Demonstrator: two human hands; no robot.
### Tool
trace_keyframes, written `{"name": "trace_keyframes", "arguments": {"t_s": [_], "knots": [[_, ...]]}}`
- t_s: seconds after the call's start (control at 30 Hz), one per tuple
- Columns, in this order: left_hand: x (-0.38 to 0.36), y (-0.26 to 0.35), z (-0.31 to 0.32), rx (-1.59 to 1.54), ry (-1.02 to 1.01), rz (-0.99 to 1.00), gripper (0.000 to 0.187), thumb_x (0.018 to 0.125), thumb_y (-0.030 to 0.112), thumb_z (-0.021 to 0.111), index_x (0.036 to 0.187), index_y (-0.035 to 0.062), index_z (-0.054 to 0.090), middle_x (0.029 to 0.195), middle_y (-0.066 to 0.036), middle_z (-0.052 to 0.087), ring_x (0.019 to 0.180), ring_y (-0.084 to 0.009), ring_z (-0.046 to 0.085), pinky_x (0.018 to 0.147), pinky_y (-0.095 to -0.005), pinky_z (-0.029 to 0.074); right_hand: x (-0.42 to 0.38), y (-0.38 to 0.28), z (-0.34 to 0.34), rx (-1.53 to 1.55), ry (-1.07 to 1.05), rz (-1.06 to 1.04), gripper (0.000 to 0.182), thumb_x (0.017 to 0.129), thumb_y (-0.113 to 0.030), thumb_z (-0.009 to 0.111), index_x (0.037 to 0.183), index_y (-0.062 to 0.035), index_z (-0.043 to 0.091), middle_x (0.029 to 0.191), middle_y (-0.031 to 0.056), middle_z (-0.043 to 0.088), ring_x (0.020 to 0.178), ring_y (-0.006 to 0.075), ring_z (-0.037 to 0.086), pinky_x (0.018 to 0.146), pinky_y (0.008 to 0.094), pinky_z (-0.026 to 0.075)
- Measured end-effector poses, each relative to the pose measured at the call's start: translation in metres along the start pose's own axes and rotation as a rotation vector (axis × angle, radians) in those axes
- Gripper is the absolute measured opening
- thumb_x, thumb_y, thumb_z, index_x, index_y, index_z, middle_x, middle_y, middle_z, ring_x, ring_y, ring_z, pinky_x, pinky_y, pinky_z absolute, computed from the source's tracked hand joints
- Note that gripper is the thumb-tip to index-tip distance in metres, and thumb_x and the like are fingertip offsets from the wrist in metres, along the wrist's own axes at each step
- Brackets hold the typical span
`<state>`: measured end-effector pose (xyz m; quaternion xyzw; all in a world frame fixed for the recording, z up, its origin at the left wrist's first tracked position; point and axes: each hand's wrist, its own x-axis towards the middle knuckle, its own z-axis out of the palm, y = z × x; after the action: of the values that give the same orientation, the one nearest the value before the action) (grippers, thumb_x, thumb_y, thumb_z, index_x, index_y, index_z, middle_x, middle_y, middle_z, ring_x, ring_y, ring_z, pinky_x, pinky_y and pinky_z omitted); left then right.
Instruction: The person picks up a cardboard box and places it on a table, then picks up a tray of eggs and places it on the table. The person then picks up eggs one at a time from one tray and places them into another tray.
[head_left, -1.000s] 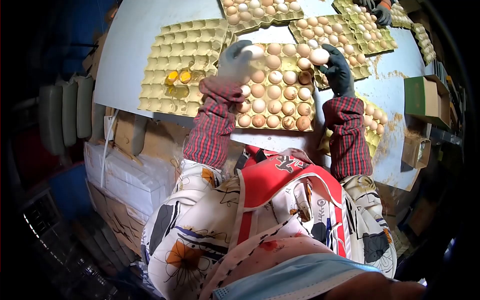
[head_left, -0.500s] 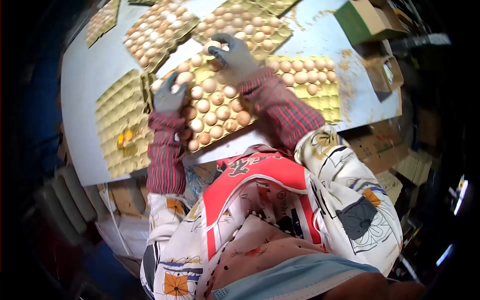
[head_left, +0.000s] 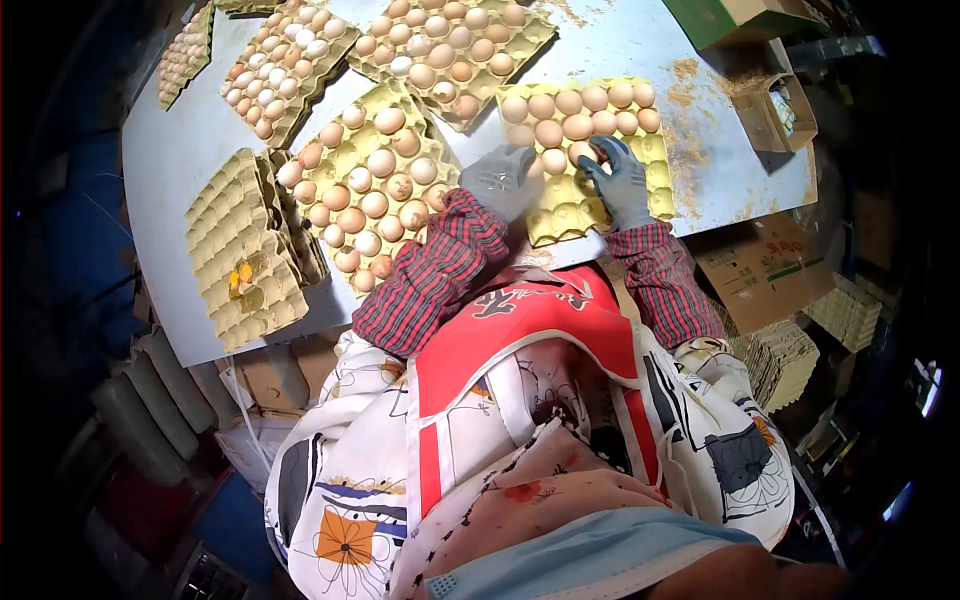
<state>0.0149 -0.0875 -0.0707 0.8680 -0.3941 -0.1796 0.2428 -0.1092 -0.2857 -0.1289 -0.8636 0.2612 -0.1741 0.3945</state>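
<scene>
My right hand, in a grey glove with dark fingertips, curls over an egg in the yellow egg tray on the right. Blurred by motion, my left hand is at that tray's left edge, close to another egg; its fingers are not clear. The tray's far rows hold brown eggs, while the near cups show bare. To the left lies a second egg tray, part filled with brown and paler eggs, some of them stained.
A stack of egg trays stands at the left, with a broken egg yolk on top. More filled trays sit at the back. Cardboard boxes are at the right, near scattered straw-like bits on the table.
Both my hands have moved right, from the middle tray to the right-hand tray. Fewer eggs sit in the far part of the middle tray. The view has shifted slightly.
</scene>
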Motion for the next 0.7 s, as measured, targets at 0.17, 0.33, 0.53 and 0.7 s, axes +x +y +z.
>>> {"name": "trace_keyframes", "arguments": {"t_s": [0.17,0.33,0.53,0.7], "knots": [[0.020,0.008,0.023,0.295,-0.186,-0.096,0.044,0.086,0.035,0.071,0.122,0.0137,0.061,0.122,-0.010,0.062,0.105,-0.0318,0.064,0.084,-0.0440,0.054,-0.005,0.064,-0.040,0.884,0.104,0.461,0.027,0.089,-0.015,0.067,0.114,-0.0031,0.067,0.099,0.0049,0.065,0.090,0.0167,0.063,0.082,0.0302,0.053],[0.004,0.012,0.024,-0.217,0.177,-0.100,0.039,0.091,0.037,0.071,0.117,0.0077,0.069,0.100,-0.014,0.070,0.086,-0.0265,0.070,0.076,-0.0376,0.054,0.018,0.066,-0.056,0.183,0.125,-0.071,0.032,0.083,0.000,0.070,0.114,-0.0032,0.066,0.120,0.0127,0.064,0.111,0.0292,0.063,0.095,0.0378,0.051],[-0.023,0.000,0.078,-0.674,0.194,-0.379,0.033,0.096,0.031,0.067,0.116,0.0042,0.071,0.090,-0.007,0.071,0.066,-0.0113,0.062,0.063,-0.0259,0.050,0.023,0.065,-0.048,-0.219,0.081,-0.431,0.038,0.085,-0.020,0.073,0.122,-0.0139,0.066,0.121,0.0081,0.065,0.117,0.0308,0.058,0.099,0.0458,0.044],[0.002,0.054,0.057,0.239,0.023,-0.155,0.048,0.087,0.026,0.068,0.131,0.0141,0.055,0.117,-0.011,0.060,0.097,-0.0319,0.064,0.081,-0.0430,0.053,0.034,0.050,-0.041,-0.532,-0.296,-0.568,0.038,0.079,-0.023,0.073,0.116,-0.0183,0.064,0.108,0.0040,0.063,0.104,0.0253,0.058,0.093,0.0432,0.042]]}}
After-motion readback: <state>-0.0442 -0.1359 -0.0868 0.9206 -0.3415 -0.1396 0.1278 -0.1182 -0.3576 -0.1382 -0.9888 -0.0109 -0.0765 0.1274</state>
